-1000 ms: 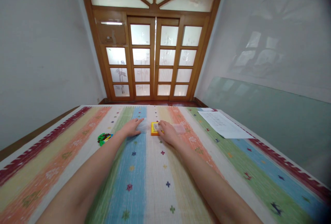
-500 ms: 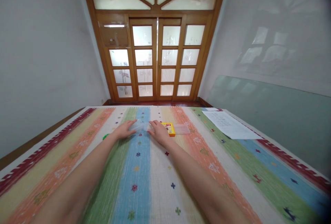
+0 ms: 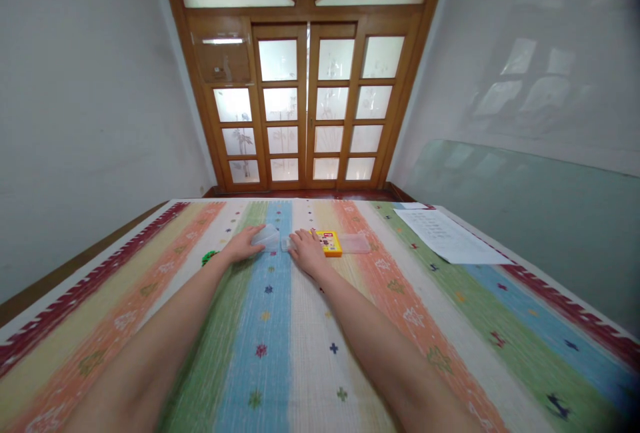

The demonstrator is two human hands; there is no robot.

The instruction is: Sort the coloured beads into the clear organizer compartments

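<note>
My left hand (image 3: 244,245) is closed at the near left side of a clear plastic piece (image 3: 269,238), thumb and fingers gripping its edge. My right hand (image 3: 307,250) has its fingers curled over another clear plastic piece (image 3: 285,244), mostly hidden beneath them. A narrow gap of blue cloth separates the two pieces. Just right of my right hand lies a yellow box (image 3: 332,244) with a printed label, partly covered by the fingers. A flat translucent piece (image 3: 356,242) sticks out beyond it. Beside my left wrist is a small green object (image 3: 209,257), too small to name.
A striped cloth (image 3: 265,380) covers the table. White printed sheets (image 3: 445,236) lie toward the far right. Behind the table stand wooden doors with glass panes (image 3: 307,106), and a pale green panel (image 3: 525,213) leans along the right wall.
The two clear pieces now show a gap between them where they were closer together. My left hand's piece appears slightly turned. The whole view has shifted a little.
</note>
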